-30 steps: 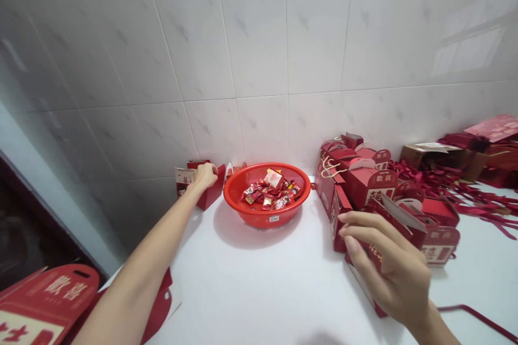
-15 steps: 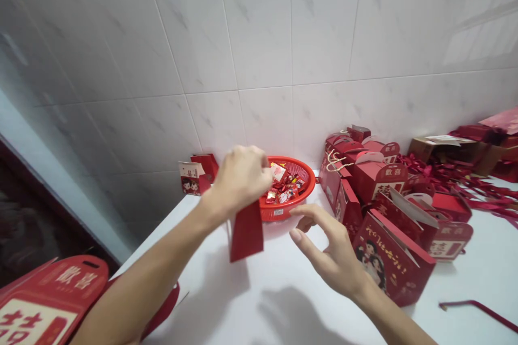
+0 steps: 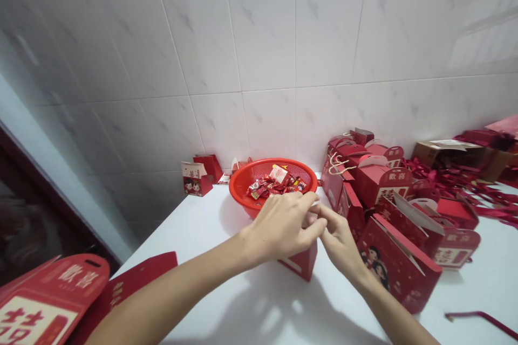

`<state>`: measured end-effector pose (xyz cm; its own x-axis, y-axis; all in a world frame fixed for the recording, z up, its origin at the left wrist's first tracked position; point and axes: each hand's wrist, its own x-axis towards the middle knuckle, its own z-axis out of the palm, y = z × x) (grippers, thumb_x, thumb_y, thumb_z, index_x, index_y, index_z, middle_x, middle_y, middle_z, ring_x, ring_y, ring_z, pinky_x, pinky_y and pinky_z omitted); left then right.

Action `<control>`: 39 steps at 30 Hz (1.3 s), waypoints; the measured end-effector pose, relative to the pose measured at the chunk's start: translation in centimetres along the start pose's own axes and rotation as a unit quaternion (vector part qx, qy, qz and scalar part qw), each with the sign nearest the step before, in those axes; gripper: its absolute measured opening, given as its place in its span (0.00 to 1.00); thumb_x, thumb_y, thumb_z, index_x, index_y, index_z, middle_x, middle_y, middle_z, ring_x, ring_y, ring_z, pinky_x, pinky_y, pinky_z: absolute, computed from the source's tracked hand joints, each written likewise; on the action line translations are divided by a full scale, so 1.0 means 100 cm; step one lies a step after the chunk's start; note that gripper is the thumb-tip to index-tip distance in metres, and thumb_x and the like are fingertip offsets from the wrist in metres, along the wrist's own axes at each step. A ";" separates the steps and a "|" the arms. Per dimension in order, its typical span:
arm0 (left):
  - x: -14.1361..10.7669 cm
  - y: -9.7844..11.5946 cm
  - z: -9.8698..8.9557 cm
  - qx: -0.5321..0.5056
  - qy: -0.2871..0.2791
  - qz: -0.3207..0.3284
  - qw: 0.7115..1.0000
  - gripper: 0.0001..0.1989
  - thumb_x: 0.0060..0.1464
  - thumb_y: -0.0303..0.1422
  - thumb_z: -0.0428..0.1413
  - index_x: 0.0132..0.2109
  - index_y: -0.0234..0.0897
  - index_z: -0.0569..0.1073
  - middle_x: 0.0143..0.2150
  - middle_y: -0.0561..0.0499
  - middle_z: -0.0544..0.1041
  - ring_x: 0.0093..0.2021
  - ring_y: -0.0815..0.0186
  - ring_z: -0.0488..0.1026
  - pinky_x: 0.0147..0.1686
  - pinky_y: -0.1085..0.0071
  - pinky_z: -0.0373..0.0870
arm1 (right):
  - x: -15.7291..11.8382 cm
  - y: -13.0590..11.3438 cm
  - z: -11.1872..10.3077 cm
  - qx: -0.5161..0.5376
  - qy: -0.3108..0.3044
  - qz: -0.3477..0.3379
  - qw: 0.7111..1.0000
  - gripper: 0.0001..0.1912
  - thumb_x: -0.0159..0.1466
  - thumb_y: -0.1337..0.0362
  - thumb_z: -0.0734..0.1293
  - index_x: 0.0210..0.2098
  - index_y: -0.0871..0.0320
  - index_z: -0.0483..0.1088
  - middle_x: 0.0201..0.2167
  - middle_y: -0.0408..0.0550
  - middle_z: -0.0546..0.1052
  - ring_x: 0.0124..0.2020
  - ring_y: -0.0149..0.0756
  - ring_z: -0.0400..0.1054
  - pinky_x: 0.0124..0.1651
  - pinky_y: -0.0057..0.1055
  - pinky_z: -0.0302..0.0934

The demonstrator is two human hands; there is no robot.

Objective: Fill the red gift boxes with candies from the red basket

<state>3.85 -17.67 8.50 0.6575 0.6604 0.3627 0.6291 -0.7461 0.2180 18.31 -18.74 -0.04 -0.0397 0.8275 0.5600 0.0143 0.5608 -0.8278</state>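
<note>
A small red paper gift box (image 3: 304, 264) stands in front of me on the white table, its upper part covered by my hands. My left hand (image 3: 279, 226) comes over it from the left, fingers curled around its top. From the right, my right hand (image 3: 338, 234) meets it, thumb and fingertips pinched at the top edge, where a whitish bit shows. Just behind the box is a red plastic basket (image 3: 243, 188) holding wrapped sweets (image 3: 279, 180).
Several red gift boxes (image 3: 399, 264) crowd the right side, with dark red ribbons (image 3: 449, 180) and a cardboard box (image 3: 441, 152) farther off. Two small boxes (image 3: 197, 179) stand at the back left edge. A larger red box (image 3: 52, 296) is near left. A tiled wall (image 3: 267, 38) bounds the back.
My left hand has brought the red box rightward and toward me, away from the front of the basket. My right hand, apart and open before, has closed in at the box's top.
</note>
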 end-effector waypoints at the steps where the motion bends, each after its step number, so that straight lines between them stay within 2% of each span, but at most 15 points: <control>1: 0.001 -0.003 0.000 0.011 0.005 -0.002 1.000 0.08 0.58 0.36 0.53 0.40 0.38 0.72 0.34 0.46 0.78 0.34 0.59 0.74 0.30 0.66 0.63 | 0.001 0.002 0.000 0.013 0.006 0.019 1.000 0.10 0.65 0.58 0.65 0.31 0.58 0.70 0.30 0.44 0.74 0.33 0.34 0.67 0.38 0.27 0.65; 4: 0.005 -0.023 -0.003 -0.005 0.007 -0.026 1.000 0.09 0.58 0.36 0.53 0.39 0.37 0.75 0.32 0.47 0.78 0.32 0.60 0.73 0.31 0.66 0.64 | 0.002 0.007 0.000 0.029 0.015 0.059 0.998 0.16 0.66 0.54 0.64 0.28 0.58 0.69 0.26 0.43 0.71 0.29 0.33 0.65 0.34 0.27 0.63; 8: 0.019 -0.069 -0.009 -0.147 -0.096 -0.072 0.982 0.12 0.56 0.39 0.55 0.37 0.37 0.79 0.27 0.51 0.77 0.27 0.64 0.72 0.28 0.70 0.65 | 0.003 0.014 -0.001 0.035 0.018 0.084 0.996 0.16 0.65 0.53 0.65 0.28 0.59 0.70 0.25 0.43 0.71 0.29 0.33 0.65 0.34 0.26 0.62; 10: 0.028 -0.096 -0.010 -0.202 -0.106 -0.097 0.969 0.14 0.55 0.41 0.55 0.36 0.36 0.79 0.28 0.50 0.77 0.28 0.64 0.73 0.28 0.71 0.67 | 0.003 0.017 -0.001 0.040 0.018 0.090 0.995 0.15 0.65 0.52 0.66 0.33 0.58 0.72 0.28 0.44 0.74 0.32 0.35 0.68 0.36 0.27 0.63; 12: 0.038 -0.121 -0.007 -0.202 -0.087 -0.125 0.968 0.16 0.55 0.42 0.54 0.39 0.35 0.79 0.29 0.49 0.78 0.30 0.63 0.74 0.29 0.71 0.67 | 0.002 0.019 0.000 0.046 0.017 0.095 0.994 0.15 0.64 0.52 0.66 0.36 0.58 0.73 0.32 0.45 0.76 0.36 0.37 0.70 0.39 0.28 0.64; 15: 0.055 -0.148 0.006 -0.142 -0.152 -0.149 0.967 0.21 0.53 0.45 0.56 0.45 0.34 0.79 0.34 0.47 0.80 0.35 0.59 0.76 0.32 0.70 0.69 | -0.001 0.020 0.001 0.052 -0.002 0.107 0.993 0.17 0.65 0.49 0.65 0.38 0.58 0.73 0.35 0.47 0.77 0.38 0.38 0.71 0.41 0.29 0.65; 17: 0.067 -0.156 0.019 -0.097 -0.235 -0.146 0.956 0.27 0.50 0.46 0.59 0.52 0.35 0.77 0.44 0.44 0.80 0.43 0.57 0.77 0.39 0.70 0.70 | -0.005 0.019 0.002 0.042 -0.013 0.110 0.993 0.19 0.66 0.47 0.63 0.41 0.57 0.73 0.38 0.47 0.77 0.40 0.39 0.71 0.44 0.29 0.65; 20: 0.083 -0.154 0.039 -0.040 -0.328 -0.129 0.935 0.34 0.46 0.42 0.62 0.62 0.41 0.70 0.59 0.44 0.74 0.55 0.53 0.72 0.50 0.67 0.68 | -0.010 0.018 0.001 0.015 -0.005 0.086 0.996 0.20 0.68 0.46 0.61 0.46 0.54 0.73 0.45 0.47 0.77 0.48 0.41 0.71 0.50 0.29 0.64; 22: 0.090 -0.147 0.050 -0.001 -0.363 -0.139 0.921 0.40 0.42 0.38 0.63 0.65 0.44 0.66 0.61 0.42 0.72 0.56 0.49 0.72 0.50 0.63 0.69 | -0.011 0.019 0.000 0.010 0.003 0.071 0.997 0.20 0.68 0.45 0.61 0.47 0.53 0.72 0.47 0.47 0.76 0.52 0.41 0.69 0.53 0.29 0.63; 24: 0.093 -0.142 0.060 0.023 -0.386 -0.170 0.906 0.49 0.37 0.34 0.66 0.68 0.46 0.60 0.59 0.39 0.74 0.51 0.45 0.75 0.44 0.61 0.73 | -0.012 0.021 -0.001 0.013 0.011 0.070 0.997 0.20 0.68 0.45 0.60 0.47 0.52 0.72 0.48 0.47 0.76 0.51 0.41 0.69 0.54 0.29 0.63; 26: 0.092 -0.141 0.067 0.009 -0.369 -0.195 0.909 0.54 0.32 0.30 0.67 0.69 0.45 0.58 0.55 0.37 0.76 0.47 0.43 0.77 0.38 0.61 0.74 | -0.012 0.023 -0.002 0.016 0.018 0.077 0.997 0.20 0.68 0.46 0.61 0.46 0.53 0.72 0.47 0.47 0.76 0.50 0.41 0.70 0.53 0.29 0.64; 28: 0.089 -0.144 0.071 -0.026 -0.319 -0.202 0.925 0.52 0.30 0.27 0.67 0.67 0.43 0.61 0.53 0.37 0.77 0.46 0.44 0.77 0.37 0.62 0.73 | -0.011 0.024 -0.002 0.016 0.019 0.084 0.996 0.19 0.68 0.46 0.61 0.46 0.53 0.72 0.46 0.47 0.76 0.50 0.41 0.69 0.52 0.29 0.64; 32: 0.083 -0.157 0.073 -0.084 -0.238 -0.206 0.946 0.30 0.40 0.26 0.62 0.54 0.39 0.72 0.46 0.41 0.80 0.41 0.52 0.79 0.34 0.68 0.72 | -0.011 0.025 -0.003 0.014 0.022 0.091 0.995 0.19 0.68 0.46 0.61 0.45 0.53 0.72 0.44 0.46 0.76 0.51 0.41 0.68 0.52 0.29 0.63; 35: 0.083 -0.166 0.070 -0.138 -0.186 -0.217 0.948 0.15 0.51 0.28 0.56 0.47 0.36 0.73 0.35 0.46 0.80 0.32 0.60 0.78 0.29 0.72 0.71 | -0.011 0.028 -0.004 0.017 0.026 0.093 0.995 0.20 0.68 0.46 0.61 0.45 0.54 0.72 0.43 0.47 0.76 0.49 0.40 0.68 0.50 0.29 0.63; 39: 0.086 -0.174 0.068 -0.177 -0.086 -0.242 0.950 0.10 0.59 0.29 0.50 0.47 0.35 0.72 0.27 0.51 0.76 0.29 0.64 0.77 0.28 0.74 0.70 | -0.010 0.032 -0.006 0.025 0.035 0.091 0.995 0.20 0.69 0.46 0.60 0.46 0.54 0.73 0.42 0.47 0.76 0.43 0.38 0.69 0.45 0.28 0.64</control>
<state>1.35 1.57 1.65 0.4041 0.9147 -0.0037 0.7162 -0.3139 0.6232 18.97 -17.71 -3.24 0.0292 0.9156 0.4010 -0.0357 0.4019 -0.9150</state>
